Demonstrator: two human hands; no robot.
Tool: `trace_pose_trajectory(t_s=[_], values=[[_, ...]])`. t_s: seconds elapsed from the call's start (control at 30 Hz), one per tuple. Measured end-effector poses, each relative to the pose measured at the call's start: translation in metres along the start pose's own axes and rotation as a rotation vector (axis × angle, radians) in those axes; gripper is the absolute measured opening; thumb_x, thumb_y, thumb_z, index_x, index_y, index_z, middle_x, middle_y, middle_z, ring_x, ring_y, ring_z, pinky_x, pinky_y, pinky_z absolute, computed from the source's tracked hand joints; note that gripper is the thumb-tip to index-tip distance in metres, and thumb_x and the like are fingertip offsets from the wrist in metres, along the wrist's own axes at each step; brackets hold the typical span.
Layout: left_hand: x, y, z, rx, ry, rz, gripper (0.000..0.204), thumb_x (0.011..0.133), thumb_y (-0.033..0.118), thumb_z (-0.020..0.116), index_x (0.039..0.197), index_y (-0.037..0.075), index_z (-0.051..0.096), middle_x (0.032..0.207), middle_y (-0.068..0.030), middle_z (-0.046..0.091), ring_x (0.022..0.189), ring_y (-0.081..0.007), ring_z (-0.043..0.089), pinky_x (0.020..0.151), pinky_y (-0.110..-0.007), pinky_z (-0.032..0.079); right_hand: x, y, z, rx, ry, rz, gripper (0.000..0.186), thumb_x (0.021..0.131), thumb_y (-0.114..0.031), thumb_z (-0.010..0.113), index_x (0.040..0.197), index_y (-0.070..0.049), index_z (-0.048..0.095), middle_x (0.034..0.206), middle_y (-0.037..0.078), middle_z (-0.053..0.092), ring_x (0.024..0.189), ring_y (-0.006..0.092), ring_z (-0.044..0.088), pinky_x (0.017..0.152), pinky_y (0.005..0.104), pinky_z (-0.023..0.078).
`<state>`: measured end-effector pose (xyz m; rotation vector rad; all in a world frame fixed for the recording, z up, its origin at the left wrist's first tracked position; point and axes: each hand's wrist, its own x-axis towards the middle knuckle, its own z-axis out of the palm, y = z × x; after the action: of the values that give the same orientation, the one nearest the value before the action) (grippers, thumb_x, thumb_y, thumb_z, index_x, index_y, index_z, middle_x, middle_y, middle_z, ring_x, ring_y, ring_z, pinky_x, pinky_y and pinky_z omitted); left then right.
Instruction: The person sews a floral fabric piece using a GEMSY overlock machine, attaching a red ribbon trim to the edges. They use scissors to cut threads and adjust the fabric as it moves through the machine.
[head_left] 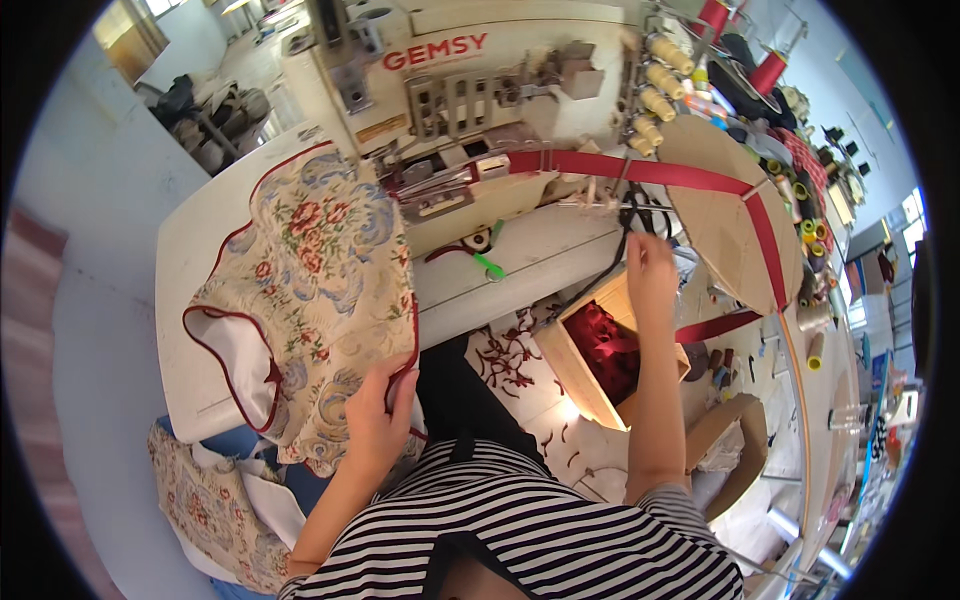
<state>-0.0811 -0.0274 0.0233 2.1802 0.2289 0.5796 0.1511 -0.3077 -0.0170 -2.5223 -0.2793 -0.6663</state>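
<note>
Toward 4 o'clock, a pale wooden box point(575, 385) holds a loose heap of dark-red fabric strip point(603, 348); farther out in that direction, an open cardboard box point(754, 428) contains crumpled whitish plastic point(722, 452). Between 9 and 10 o'clock, the floral cloth point(325, 255) lies on the white table point(182, 330), beige with red roses, blue-grey scrolls, dark-red bound edges and a white underside. At 7 o'clock, the left hand point(375, 415) grips its near edge; toward 3, the right hand's point(652, 272) fingers curl closed, their contents unclear.
</note>
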Motion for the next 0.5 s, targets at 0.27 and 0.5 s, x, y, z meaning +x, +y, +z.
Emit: trace_pose_trajectory(t_s=[0.27, 0.5], values=[[0.001, -0.002, 0.000, -0.007, -0.019, -0.002, 0.021, 0.084, 0.005, 0.061, 0.105, 0.002, 0.057, 0.084, -0.0152, 0.064, 0.069, -0.0232, 0.064, 0.063, -0.027, 0.049, -0.053, -0.158, 0.049, 0.174, -0.576, -0.222, 0.052, 0.084, -0.026, 0.057, 0.130, -0.007, 0.041, 0.062, 0.019, 0.060, 0.058, 0.0357, 0.060, 0.055, 0.0431, 0.049], [0.002, -0.004, -0.002, 0.047, 0.019, 0.037, 0.027, 0.083, 0.006, 0.062, 0.110, 0.005, 0.058, 0.084, -0.0158, 0.065, 0.070, -0.0238, 0.066, 0.062, -0.029, 0.049, -0.062, -0.161, 0.040, 0.198, -0.812, -0.396, 0.048, 0.084, -0.026, 0.056, 0.126, -0.006, 0.044, 0.062, 0.016, 0.061, 0.058, 0.0341, 0.060, 0.055, 0.0435, 0.048]])
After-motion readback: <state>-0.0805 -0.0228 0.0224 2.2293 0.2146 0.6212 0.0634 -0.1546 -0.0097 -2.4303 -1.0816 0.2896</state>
